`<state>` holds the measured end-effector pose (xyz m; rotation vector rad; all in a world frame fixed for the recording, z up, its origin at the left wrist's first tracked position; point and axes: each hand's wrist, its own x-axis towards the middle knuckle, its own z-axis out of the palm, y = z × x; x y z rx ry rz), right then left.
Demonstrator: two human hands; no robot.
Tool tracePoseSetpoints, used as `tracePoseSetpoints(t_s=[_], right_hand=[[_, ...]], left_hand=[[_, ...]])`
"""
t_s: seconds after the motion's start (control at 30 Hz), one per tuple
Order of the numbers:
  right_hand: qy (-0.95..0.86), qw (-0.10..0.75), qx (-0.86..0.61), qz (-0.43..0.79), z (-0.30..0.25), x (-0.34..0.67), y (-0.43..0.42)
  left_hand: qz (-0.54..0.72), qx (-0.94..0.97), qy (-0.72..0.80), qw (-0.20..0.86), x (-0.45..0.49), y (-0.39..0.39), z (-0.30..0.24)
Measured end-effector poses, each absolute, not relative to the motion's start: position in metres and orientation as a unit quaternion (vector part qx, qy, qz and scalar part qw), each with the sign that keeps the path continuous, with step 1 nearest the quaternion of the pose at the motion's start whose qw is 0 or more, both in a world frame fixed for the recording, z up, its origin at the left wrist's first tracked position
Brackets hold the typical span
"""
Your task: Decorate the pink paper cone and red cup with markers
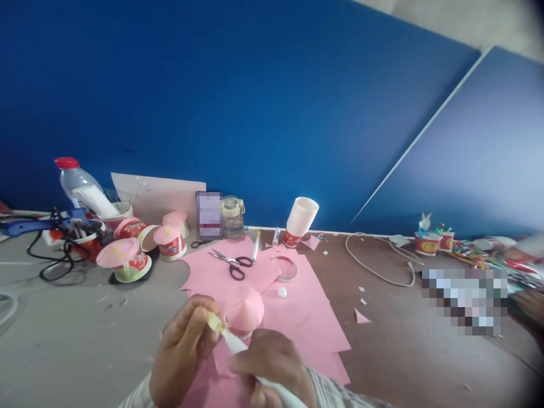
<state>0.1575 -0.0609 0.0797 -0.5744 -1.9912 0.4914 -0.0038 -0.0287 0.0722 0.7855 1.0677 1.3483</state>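
My left hand [183, 345] is closed, its fingertips pinching the yellowish tip of a white glue tube [238, 345]. My right hand [278, 368] wraps around the body of that same tube, lower down. Just behind both hands a pink paper cone [246, 309] sits on a cup, resting on pink paper sheets [297, 306]. Black-handled scissors [233, 263] lie on the pink paper further back, with a small white cap [282, 292] near them.
At the left are paper cups with pink cone tops [125, 258], a red-capped bottle [80, 184], a blue glue gun [25, 225] and black cords. An upturned paper cup [300, 221], a jar [233, 217], a pen [256, 245], a white cable [382, 266] and craft scraps at the right.
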Motion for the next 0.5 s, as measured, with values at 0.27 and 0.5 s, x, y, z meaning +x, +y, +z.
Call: tracePoseSetpoints(t_s=[0.27, 0.5], right_hand=[[-0.835, 0.436, -0.256, 0.216, 0.076, 0.158, -0.063], [-0.860, 0.396, -0.295, 0.130, 0.084, 0.160, -0.064]], left_hand=[[0.556, 0.469, 0.469, 0.502, -0.004, -0.041, 0.063], [0.584, 0.544, 0.455, 0.394, -0.003, -0.061, 0.057]])
